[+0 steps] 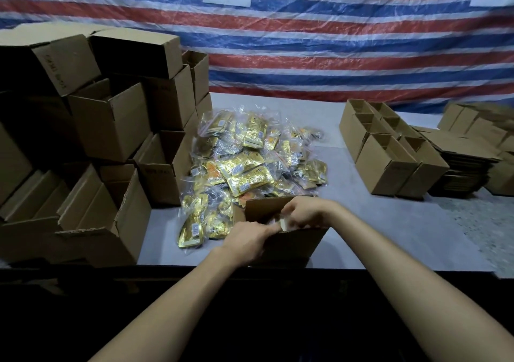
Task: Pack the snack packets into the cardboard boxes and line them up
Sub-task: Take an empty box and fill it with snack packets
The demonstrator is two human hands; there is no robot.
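Two hands meet at the open brown cardboard box [292, 243] at the near edge of the grey table [375, 236]: your left hand [244, 239] and right hand [304, 214] curl their fingers into its mouth, but blur hides whether they pinch anything. The heap of gold foil snack packets [247, 164] lies just behind the box, against its far wall.

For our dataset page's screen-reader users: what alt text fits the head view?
The left hand and right hand reach into an open box at the near edge of a table, in front of a pile of gold snack packets. At left are stacked boxes, at right a row of boxes, behind a striped tarp.
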